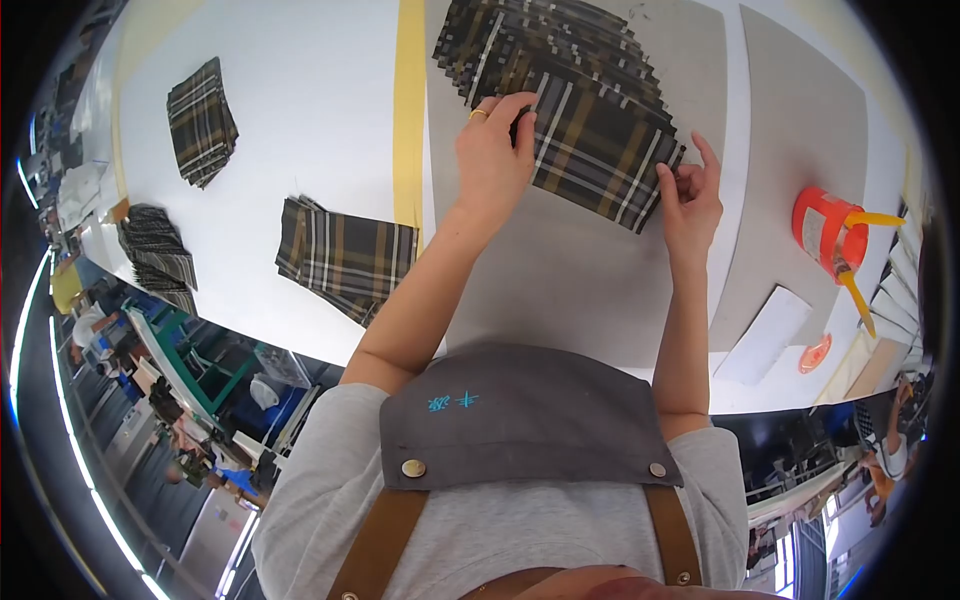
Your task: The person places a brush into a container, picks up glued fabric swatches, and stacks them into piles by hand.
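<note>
A plaid fabric piece (600, 150) in black, brown and white lies at the near end of a fanned-out stack of similar pieces (560, 45). Its left edge is pinched between the thumb and fingers of my left hand (497, 150), which wears a ring. At the opposite edge, my right hand (692, 200) has its thumb and curled fingers closed on the fabric, while the index finger points up. The fingertips under the cloth are partly hidden.
More plaid stacks lie to the left: a pile (345, 255) near my left forearm, a second pile (202, 125) farther off and a bundle (158, 255) at the table edge. On the right stand a red tub (822, 230) with yellow-handled tools and a white card (768, 333).
</note>
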Demonstrator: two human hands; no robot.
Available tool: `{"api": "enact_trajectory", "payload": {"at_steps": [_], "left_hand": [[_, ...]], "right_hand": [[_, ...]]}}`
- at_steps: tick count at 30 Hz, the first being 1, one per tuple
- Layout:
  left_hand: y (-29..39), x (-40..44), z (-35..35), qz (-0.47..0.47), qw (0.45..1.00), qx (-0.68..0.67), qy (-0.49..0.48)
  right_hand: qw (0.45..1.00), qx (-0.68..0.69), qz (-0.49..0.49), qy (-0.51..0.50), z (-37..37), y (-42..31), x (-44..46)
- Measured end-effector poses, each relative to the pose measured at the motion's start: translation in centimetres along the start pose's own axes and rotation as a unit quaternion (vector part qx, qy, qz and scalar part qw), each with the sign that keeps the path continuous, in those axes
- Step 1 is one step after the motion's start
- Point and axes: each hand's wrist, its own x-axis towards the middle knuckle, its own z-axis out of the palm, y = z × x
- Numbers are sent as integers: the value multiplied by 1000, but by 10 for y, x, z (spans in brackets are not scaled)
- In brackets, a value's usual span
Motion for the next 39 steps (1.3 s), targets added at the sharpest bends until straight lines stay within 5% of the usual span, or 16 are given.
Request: {"api": "enact_trajectory", "payload": {"at_steps": [31, 39], "left_hand": [[-8, 0, 10, -14, 999, -18, 29], [-18, -8, 8, 53, 990, 68, 108]], "right_hand": [[996, -79, 31, -13, 6, 7, 7], [991, -111, -77, 8, 8, 29, 9]]}}
